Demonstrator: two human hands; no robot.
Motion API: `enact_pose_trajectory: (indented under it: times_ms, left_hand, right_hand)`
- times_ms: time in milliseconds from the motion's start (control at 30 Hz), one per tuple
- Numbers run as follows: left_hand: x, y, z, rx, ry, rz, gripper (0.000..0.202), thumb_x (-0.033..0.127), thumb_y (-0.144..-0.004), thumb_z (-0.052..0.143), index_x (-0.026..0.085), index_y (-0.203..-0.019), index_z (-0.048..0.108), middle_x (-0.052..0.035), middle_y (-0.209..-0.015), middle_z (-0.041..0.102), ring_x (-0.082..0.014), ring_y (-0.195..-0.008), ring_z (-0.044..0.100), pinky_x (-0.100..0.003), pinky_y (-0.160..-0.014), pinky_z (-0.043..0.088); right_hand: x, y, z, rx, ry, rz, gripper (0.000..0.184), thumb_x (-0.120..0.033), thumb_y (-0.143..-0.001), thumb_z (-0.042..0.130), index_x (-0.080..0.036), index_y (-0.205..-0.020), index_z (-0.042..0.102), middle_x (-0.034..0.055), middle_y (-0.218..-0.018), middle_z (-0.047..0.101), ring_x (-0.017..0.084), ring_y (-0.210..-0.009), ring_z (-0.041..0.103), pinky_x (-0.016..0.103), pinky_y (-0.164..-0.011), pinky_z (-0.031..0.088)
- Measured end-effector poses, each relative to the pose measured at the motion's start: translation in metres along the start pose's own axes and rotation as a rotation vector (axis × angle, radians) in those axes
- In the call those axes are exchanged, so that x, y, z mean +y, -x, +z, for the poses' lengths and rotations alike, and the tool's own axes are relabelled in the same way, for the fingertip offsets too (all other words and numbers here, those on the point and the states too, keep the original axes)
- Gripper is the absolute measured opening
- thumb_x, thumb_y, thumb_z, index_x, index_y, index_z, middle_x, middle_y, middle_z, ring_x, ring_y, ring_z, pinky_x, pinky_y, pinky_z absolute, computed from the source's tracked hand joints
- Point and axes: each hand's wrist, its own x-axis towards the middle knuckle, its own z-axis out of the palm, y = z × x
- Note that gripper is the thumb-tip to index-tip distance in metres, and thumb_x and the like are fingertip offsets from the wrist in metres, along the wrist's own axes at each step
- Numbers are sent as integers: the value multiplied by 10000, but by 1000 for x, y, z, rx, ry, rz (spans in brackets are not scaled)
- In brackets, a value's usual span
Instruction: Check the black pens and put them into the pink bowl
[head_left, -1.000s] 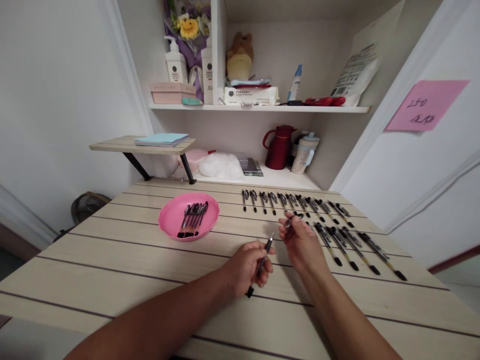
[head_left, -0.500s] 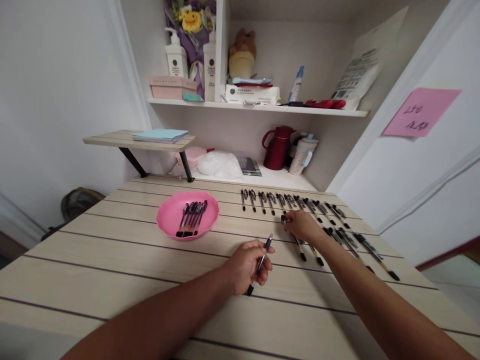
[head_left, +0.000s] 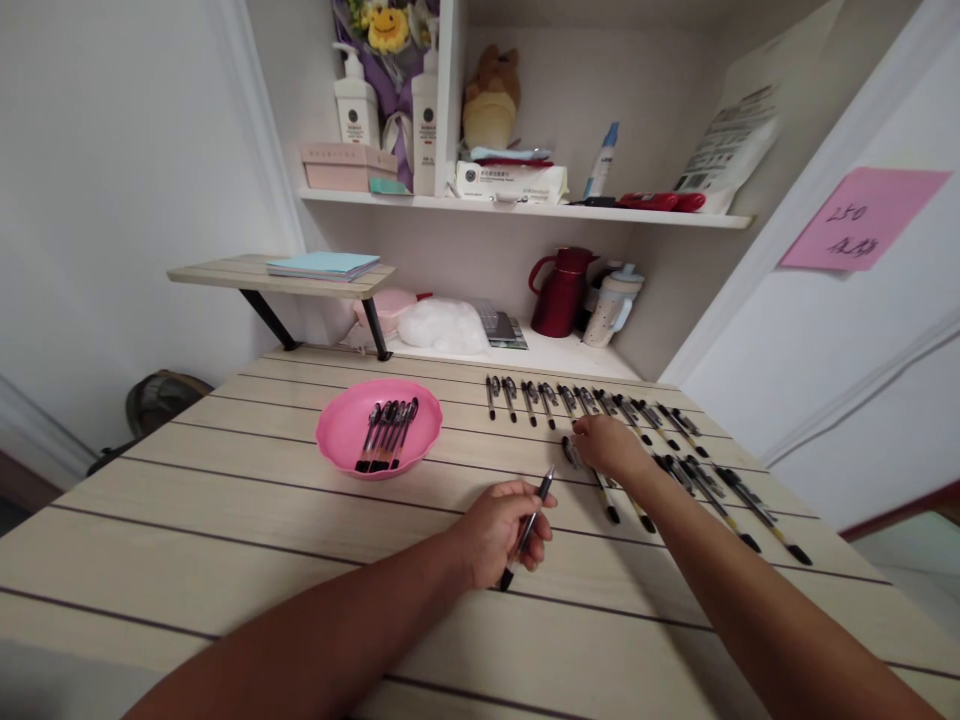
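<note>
Right of the pink bowl (head_left: 336,432) and nearer, the left hand (head_left: 489,532) has its fingers clamped on an uncapped pen (head_left: 527,528), its tip slanting up and away. Farther right of the bowl, the right hand (head_left: 611,448) is bent over the near row of pens (head_left: 763,513) (whether its fingers grip anything, I cannot tell). More pens (head_left: 388,436) lie inside the bowl. Beyond, right of the bowl, runs a far row of pens (head_left: 547,405), then a red jug (head_left: 557,300).

right grip (head_left: 611,447) partly hides pens (head_left: 606,495); bouquet (head_left: 388,31) cut off above; forearms (head_left: 322,630) cut off below
</note>
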Motion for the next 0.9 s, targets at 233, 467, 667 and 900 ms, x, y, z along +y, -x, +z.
enact_pose_trajectory:
  times_ms: [233, 467, 667, 900]
  left_hand:
    - [0, 1, 3, 22, 61, 19, 254, 313, -649, 618, 169, -815, 490, 34, -585, 540, -75, -396, 476, -187, -394, 287]
    - [-3, -1, 5, 37, 46, 62, 227, 292, -649, 626, 165, -740, 461, 37, -575, 526, -69, -381, 470, -191, -383, 299]
    - [-7, -2, 4, 24, 54, 75, 224, 345, -721, 546, 144, -814, 513, 13, -571, 534, -96, -383, 491, -208, -377, 310]
    - [-7, -4, 4, 16, 39, 125, 267, 387, -721, 550, 144, -826, 517, 31, -557, 505, -58, -344, 411, -185, -345, 266]
  right_hand:
    - [-28, 62, 10, -115, -1035, 111, 412, -560, -740, 477, -160, -683, 557, 38, -608, 609, 123, -509, 544, 211, -431, 354]
    - [-56, 90, 34, -83, -1515, 171, 357, -471, -606, 687, -179, -634, 484, -61, -423, 473, 79, -306, 410, 198, -312, 308]
    - [-54, 96, 29, -326, -1740, 112, 284, -446, -693, 614, -184, -723, 512, -73, -398, 442, 132, -276, 437, 260, -280, 372]
    - [-52, 94, 30, -293, -1716, 109, 304, -461, -698, 614, -178, -697, 505, -66, -431, 464, 114, -309, 459, 240, -326, 391]
